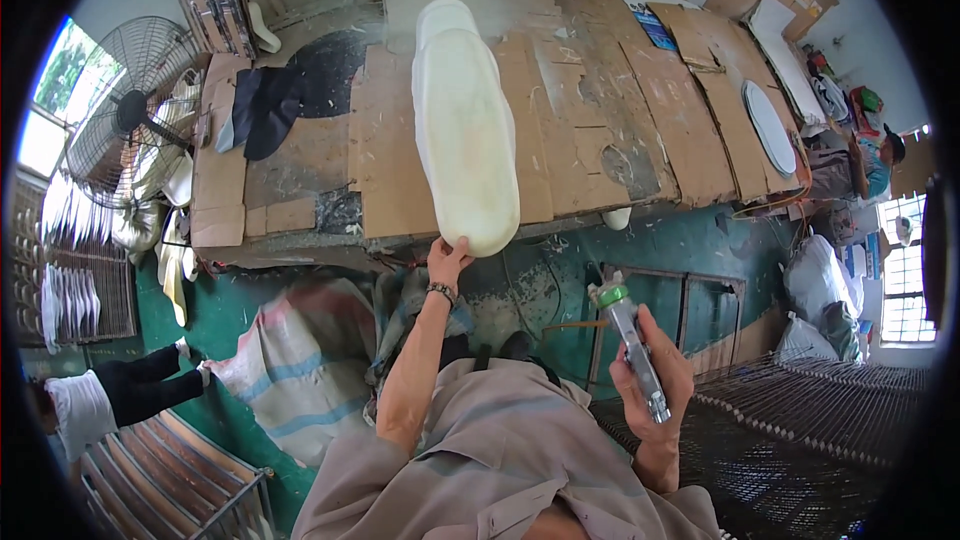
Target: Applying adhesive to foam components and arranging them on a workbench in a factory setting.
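A long, pale cream moulded piece (465, 130) with rounded ends lies lengthwise over the cardboard-covered workbench (395, 180). Its near end sticks out past the bench's front edge. My left hand (447, 265) grips that near end, with the thumb on top and the other fingers partly hidden below the rim. To the right, away from the bench edge, my right hand (655, 365) is wrapped round a grey metal hand tool (638, 355) with a green collar. The tool's head points up toward the bench and does not touch the cream piece. I cannot tell its exact kind.
Dark sheet material (270, 105) lies on the bench's left, near a large fan (132, 112). A white oval piece (768, 128) rests at the right. Woven sacking (300, 360) stands below the bench. Another person (85, 405) is at the lower left, and one (875, 165) far right.
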`<state>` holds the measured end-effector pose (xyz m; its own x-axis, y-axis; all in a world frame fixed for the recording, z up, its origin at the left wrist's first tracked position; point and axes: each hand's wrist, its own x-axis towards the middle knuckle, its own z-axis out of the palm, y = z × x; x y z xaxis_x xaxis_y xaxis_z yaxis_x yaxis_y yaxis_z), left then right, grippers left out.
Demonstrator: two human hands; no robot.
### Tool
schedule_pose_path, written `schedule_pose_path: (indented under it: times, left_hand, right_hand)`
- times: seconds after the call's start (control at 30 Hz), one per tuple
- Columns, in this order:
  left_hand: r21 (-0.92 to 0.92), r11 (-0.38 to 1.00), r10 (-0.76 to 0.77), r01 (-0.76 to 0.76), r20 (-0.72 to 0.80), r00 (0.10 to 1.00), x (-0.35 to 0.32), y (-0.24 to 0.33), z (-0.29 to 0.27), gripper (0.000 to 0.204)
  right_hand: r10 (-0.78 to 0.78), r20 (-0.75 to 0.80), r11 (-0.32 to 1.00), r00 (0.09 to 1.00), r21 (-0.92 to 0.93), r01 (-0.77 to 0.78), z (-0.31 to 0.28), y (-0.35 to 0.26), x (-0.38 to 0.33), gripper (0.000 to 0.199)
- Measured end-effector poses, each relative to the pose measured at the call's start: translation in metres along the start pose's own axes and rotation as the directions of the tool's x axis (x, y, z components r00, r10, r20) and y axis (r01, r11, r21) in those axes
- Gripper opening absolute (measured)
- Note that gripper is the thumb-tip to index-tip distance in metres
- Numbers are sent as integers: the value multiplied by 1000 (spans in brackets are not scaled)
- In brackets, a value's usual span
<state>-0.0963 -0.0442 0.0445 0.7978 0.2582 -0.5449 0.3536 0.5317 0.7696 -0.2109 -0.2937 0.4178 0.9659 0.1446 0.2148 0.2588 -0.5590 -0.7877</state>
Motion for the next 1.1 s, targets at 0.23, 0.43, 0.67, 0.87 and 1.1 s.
schedule_pose_path:
  times: [0.23,0.43,0.67,0.87,1.1]
  left_hand:
    - [-196,980,-25,45,105,994,1,-6,-11,43]
    - [-441,894,-18,76,133,991,-1,-20,-18,39]
    - [-573,818,-8,45,66,998,-7,-40,-16,41]
    - [-580,815,-10,21,22,1000,-9,-43,-11,42]
    - [-579,815,-16,10,-6,1000,-3,-43,-13,42]
  right_hand:
    - [-1,-36,999,999,-34,-1,8,6,-13,55]
    - [-35,-31,998,999,-55,34,2,13,-33,52]
    - [-2,25,1000,1000,-24,2,-23,27,-62,52]
    - [-34,180,999,983,37,27,-50,37,-80,53]
    - [-32,150,999,988,39,26,-62,54,-101,56]
